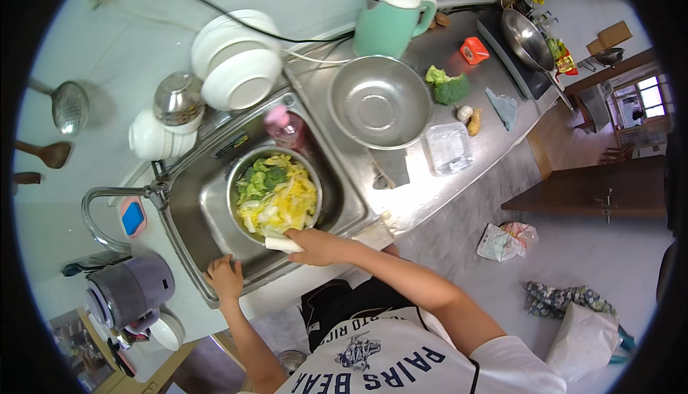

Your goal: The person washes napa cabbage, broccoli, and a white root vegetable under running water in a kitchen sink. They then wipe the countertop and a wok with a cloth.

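A round metal bowl (pixel 230 200) in the sink (pixel 207 233) holds cut yellow-green leaves (pixel 285 203), probably napa cabbage, and broccoli pieces (pixel 263 176). At the bowl's near rim, my right hand (pixel 317 246) grips a short white cylindrical object (pixel 282 244); I cannot tell exactly what it is. My left hand (pixel 226 278) is at the near left edge of the sink, fingers apart, holding nothing. Behind the bowl stands a bottle with a pink cap (pixel 278 116). The curved faucet (pixel 94 200) is left of the sink.
Right of the sink are a metal colander (pixel 379 101), a knife (pixel 391 169), a clear plastic tray (pixel 450 149), broccoli (pixel 449 86), garlic (pixel 464 113), ginger (pixel 474 121) and a green kettle (pixel 384 28). White bowls (pixel 242 79) stand behind. A frying pan (pixel 527 39) sits on the cooktop (pixel 505 55).
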`<state>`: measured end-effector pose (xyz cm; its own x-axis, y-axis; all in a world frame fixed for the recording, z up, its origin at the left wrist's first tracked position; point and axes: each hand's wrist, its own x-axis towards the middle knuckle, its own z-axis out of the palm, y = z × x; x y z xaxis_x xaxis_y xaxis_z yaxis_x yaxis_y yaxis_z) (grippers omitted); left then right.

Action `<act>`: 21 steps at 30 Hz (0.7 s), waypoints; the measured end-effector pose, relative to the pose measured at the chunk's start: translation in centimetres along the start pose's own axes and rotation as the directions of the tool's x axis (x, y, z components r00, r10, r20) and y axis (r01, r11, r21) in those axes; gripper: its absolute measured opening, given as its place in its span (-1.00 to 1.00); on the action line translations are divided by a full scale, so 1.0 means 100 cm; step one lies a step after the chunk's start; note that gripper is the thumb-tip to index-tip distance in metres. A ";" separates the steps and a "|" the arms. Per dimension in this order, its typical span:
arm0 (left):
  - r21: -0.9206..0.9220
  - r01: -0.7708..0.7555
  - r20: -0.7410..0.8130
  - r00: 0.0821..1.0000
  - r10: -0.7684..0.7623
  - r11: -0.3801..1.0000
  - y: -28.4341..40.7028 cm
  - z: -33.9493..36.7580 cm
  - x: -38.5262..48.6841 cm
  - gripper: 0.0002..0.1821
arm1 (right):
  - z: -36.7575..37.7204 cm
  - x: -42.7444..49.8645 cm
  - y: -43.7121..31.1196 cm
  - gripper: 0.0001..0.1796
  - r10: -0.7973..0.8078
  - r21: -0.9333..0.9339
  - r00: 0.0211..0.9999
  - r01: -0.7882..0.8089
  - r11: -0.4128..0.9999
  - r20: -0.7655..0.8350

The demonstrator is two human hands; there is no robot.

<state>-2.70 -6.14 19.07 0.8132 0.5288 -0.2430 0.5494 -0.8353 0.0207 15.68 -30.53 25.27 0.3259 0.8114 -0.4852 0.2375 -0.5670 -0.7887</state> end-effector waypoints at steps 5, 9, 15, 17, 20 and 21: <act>-0.629 0.139 0.159 0.986 -0.048 0.765 0.095 0.006 -0.005 -0.62 | -0.079 -0.080 0.057 -0.38 -0.031 0.273 0.996 0.052 0.961 -0.080; -0.587 0.072 0.140 0.990 0.013 0.807 0.177 -0.018 -0.020 -0.62 | -0.162 -0.088 0.092 -0.42 -0.021 -0.121 0.748 -0.079 0.990 -0.664; -0.700 0.009 0.121 0.987 0.106 0.714 0.250 -0.039 -0.036 -0.64 | -0.231 -0.032 0.153 -0.39 0.028 -0.364 0.745 -0.358 0.860 -0.667; -0.699 -0.009 0.116 0.985 0.125 0.715 0.259 -0.042 -0.037 -0.64 | -0.229 -0.035 0.155 -0.39 -0.139 -0.388 0.647 -0.260 0.884 -0.750; -0.607 0.049 0.108 0.994 0.022 0.793 0.251 -0.029 -0.042 -0.64 | -0.227 -0.067 0.149 -0.44 -0.330 -0.370 0.458 0.002 0.929 -0.826; -0.600 0.061 0.118 0.993 0.013 0.797 0.254 -0.030 -0.040 -0.64 | -0.228 -0.081 0.162 -0.48 -0.295 -0.309 0.416 0.033 0.950 -0.860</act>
<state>8.56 -29.02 23.53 0.7919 0.4968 -0.3551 0.6029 -0.5436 0.5839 37.74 -49.51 25.08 0.8527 0.3831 0.3551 0.5198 -0.5556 -0.6489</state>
